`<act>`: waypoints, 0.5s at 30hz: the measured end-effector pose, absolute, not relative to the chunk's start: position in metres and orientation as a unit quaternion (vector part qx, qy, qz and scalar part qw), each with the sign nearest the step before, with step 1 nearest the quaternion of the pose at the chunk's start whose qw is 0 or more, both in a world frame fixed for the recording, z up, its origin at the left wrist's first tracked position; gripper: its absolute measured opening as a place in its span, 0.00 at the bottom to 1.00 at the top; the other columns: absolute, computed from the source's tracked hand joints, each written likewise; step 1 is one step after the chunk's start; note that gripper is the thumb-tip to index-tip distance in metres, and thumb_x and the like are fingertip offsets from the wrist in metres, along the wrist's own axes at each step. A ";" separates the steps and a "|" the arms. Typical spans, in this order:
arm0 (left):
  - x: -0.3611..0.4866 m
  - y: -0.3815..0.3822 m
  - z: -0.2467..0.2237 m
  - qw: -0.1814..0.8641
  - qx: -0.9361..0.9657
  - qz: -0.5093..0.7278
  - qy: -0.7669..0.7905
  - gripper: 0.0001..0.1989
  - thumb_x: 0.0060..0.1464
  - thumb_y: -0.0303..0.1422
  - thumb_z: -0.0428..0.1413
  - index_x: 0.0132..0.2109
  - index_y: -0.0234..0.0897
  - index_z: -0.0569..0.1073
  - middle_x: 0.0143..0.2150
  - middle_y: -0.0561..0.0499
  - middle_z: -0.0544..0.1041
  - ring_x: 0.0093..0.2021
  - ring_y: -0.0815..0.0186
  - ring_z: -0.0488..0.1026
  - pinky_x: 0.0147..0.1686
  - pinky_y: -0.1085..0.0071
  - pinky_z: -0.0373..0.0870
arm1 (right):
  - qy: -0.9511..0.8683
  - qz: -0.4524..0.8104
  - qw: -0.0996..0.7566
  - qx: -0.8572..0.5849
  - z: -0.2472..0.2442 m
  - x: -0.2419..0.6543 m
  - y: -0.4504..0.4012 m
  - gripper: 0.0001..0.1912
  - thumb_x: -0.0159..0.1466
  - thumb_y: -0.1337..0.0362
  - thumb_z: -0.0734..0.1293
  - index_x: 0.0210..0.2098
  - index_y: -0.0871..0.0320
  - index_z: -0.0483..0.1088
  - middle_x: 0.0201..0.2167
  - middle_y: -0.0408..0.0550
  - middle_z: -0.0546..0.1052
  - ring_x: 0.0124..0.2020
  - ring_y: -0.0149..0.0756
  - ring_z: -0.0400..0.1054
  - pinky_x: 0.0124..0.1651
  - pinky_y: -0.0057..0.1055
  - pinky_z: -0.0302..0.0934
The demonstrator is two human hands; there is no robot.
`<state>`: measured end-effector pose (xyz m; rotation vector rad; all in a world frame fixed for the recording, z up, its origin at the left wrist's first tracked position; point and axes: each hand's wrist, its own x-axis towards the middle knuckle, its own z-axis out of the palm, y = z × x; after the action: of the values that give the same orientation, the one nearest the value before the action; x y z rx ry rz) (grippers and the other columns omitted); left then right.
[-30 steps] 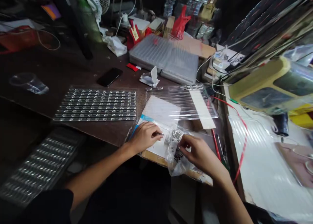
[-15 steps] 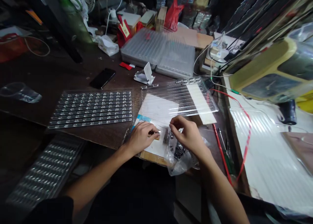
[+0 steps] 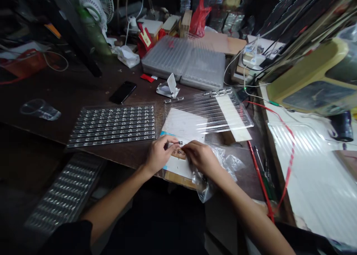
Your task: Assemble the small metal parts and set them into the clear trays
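My left hand (image 3: 161, 154) pinches a small dark metal part (image 3: 180, 142) with a shiny end, over a small wooden block (image 3: 179, 153). Opposite it, my right hand (image 3: 201, 157) has its fingertips pressed together at the block; what they hold, if anything, is too small to make out. White paper (image 3: 181, 167) lies under the block. A clear plastic bag (image 3: 205, 193) is partly covered by my right hand and forearm. Beyond my hands rests a clear ribbed tray (image 3: 192, 115) with a few metal parts (image 3: 220, 93) along its far edge.
Left of my hands lies a tray filled with rows of metal parts (image 3: 113, 125). A phone (image 3: 123, 92), a white open case (image 3: 169, 87) and stacked clear trays (image 3: 184, 61) stand behind. A plastic cup (image 3: 40, 109) lies far left. Red cord (image 3: 260, 180) runs along the right.
My right hand has moved left from over the plastic bag to the wooden block, meeting my left hand. The view has shifted slightly, so the table things appear further right.
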<state>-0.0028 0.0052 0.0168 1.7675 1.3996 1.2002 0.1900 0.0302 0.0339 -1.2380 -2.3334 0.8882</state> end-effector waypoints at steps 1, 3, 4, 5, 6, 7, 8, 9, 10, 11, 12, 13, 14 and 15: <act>-0.009 0.007 0.021 0.285 0.644 0.466 0.536 0.05 0.60 0.35 0.57 0.37 0.38 0.73 0.39 0.48 0.80 0.43 0.62 0.77 0.46 0.65 0.73 | -0.831 0.317 0.174 -0.423 0.034 0.187 0.028 0.13 0.68 0.70 0.60 0.43 0.58 0.76 0.40 0.51 0.79 0.40 0.36 0.74 0.44 0.30 0.66; -0.027 0.015 0.032 0.257 0.640 0.470 0.550 0.05 0.60 0.35 0.57 0.38 0.39 0.74 0.40 0.49 0.80 0.44 0.63 0.77 0.47 0.65 0.73 | -0.853 0.291 0.154 -0.404 0.035 0.182 0.024 0.13 0.68 0.71 0.60 0.45 0.58 0.76 0.41 0.51 0.79 0.41 0.37 0.73 0.44 0.31 0.66; -0.039 0.021 0.038 0.233 0.649 0.465 0.555 0.05 0.59 0.35 0.58 0.39 0.39 0.74 0.40 0.49 0.80 0.44 0.63 0.77 0.48 0.66 0.73 | -0.868 0.259 0.137 -0.400 0.034 0.180 0.022 0.13 0.68 0.71 0.60 0.45 0.58 0.75 0.41 0.51 0.78 0.41 0.38 0.73 0.43 0.32 0.66; -0.052 0.030 0.045 0.206 0.658 0.459 0.560 0.06 0.59 0.35 0.58 0.41 0.39 0.74 0.41 0.50 0.80 0.45 0.63 0.77 0.49 0.66 0.72 | -0.883 0.221 0.118 -0.397 0.034 0.178 0.020 0.12 0.68 0.71 0.61 0.44 0.59 0.75 0.41 0.52 0.78 0.41 0.39 0.72 0.43 0.33 0.66; -0.066 0.041 0.051 0.181 0.664 0.454 0.566 0.07 0.58 0.35 0.58 0.43 0.39 0.74 0.42 0.50 0.80 0.45 0.63 0.77 0.50 0.66 0.72 | -0.894 0.184 0.103 -0.395 0.033 0.177 0.018 0.11 0.68 0.71 0.61 0.43 0.59 0.75 0.40 0.53 0.77 0.41 0.41 0.72 0.44 0.34 0.65; -0.080 0.053 0.056 0.161 0.666 0.448 0.574 0.09 0.58 0.35 0.58 0.45 0.38 0.74 0.43 0.49 0.80 0.46 0.63 0.77 0.50 0.66 0.71 | -0.901 0.158 0.095 -0.393 0.032 0.175 0.017 0.10 0.68 0.71 0.61 0.43 0.60 0.74 0.40 0.53 0.77 0.41 0.41 0.71 0.44 0.34 0.65; -0.093 0.067 0.061 0.147 0.665 0.443 0.583 0.10 0.58 0.35 0.58 0.46 0.37 0.74 0.43 0.49 0.80 0.46 0.62 0.77 0.50 0.66 0.71 | -0.902 0.148 0.096 -0.394 0.030 0.175 0.016 0.10 0.68 0.71 0.61 0.42 0.60 0.74 0.39 0.53 0.77 0.40 0.41 0.71 0.43 0.34 0.64; -0.106 0.081 0.063 0.139 0.662 0.438 0.592 0.10 0.58 0.35 0.57 0.45 0.37 0.75 0.43 0.48 0.80 0.45 0.62 0.77 0.50 0.66 0.71 | -0.898 0.155 0.106 -0.398 0.029 0.174 0.017 0.10 0.68 0.71 0.61 0.42 0.59 0.73 0.39 0.52 0.76 0.40 0.40 0.71 0.42 0.33 0.64; -0.117 0.095 0.064 0.137 0.657 0.432 0.602 0.10 0.58 0.36 0.57 0.44 0.36 0.75 0.43 0.48 0.81 0.45 0.62 0.77 0.49 0.66 0.71 | -0.891 0.173 0.121 -0.402 0.027 0.174 0.017 0.10 0.68 0.71 0.60 0.42 0.59 0.73 0.39 0.51 0.76 0.39 0.39 0.71 0.41 0.32 0.64; -0.127 0.108 0.063 0.139 0.653 0.424 0.612 0.10 0.58 0.36 0.56 0.43 0.35 0.76 0.42 0.47 0.81 0.44 0.62 0.77 0.48 0.66 0.72 | -0.883 0.195 0.136 -0.404 0.026 0.175 0.018 0.11 0.69 0.70 0.59 0.42 0.58 0.73 0.39 0.50 0.76 0.38 0.37 0.71 0.40 0.30 0.63; -0.135 0.120 0.061 0.143 0.652 0.410 0.621 0.11 0.57 0.37 0.56 0.42 0.35 0.76 0.42 0.46 0.81 0.43 0.62 0.77 0.47 0.67 0.72 | -0.878 0.214 0.149 -0.401 0.026 0.176 0.018 0.11 0.69 0.70 0.58 0.42 0.58 0.72 0.39 0.49 0.76 0.37 0.36 0.71 0.39 0.29 0.63; -0.141 0.130 0.058 0.147 0.655 0.392 0.629 0.11 0.57 0.37 0.56 0.42 0.34 0.76 0.42 0.46 0.81 0.43 0.62 0.77 0.46 0.67 0.72 | -0.878 0.222 0.154 -0.396 0.025 0.176 0.019 0.11 0.69 0.70 0.58 0.42 0.58 0.72 0.39 0.48 0.76 0.37 0.35 0.71 0.39 0.29 0.63; -0.146 0.139 0.054 0.151 0.660 0.372 0.635 0.11 0.57 0.37 0.56 0.41 0.34 0.76 0.41 0.45 0.81 0.43 0.61 0.78 0.46 0.67 0.72 | -0.883 0.214 0.152 -0.389 0.026 0.177 0.018 0.11 0.69 0.71 0.58 0.42 0.58 0.72 0.39 0.48 0.76 0.37 0.35 0.71 0.39 0.29 0.63; -0.148 0.146 0.051 0.154 0.668 0.351 0.638 0.11 0.56 0.38 0.56 0.41 0.34 0.76 0.41 0.45 0.81 0.42 0.61 0.78 0.46 0.67 0.72 | -0.892 0.194 0.144 -0.382 0.026 0.177 0.017 0.11 0.69 0.71 0.58 0.42 0.58 0.72 0.40 0.49 0.76 0.38 0.36 0.70 0.39 0.29 0.64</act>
<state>-0.1483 0.1461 0.0505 1.9150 1.8286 1.0071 0.1772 0.0171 0.0259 -1.1024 -2.5708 0.5583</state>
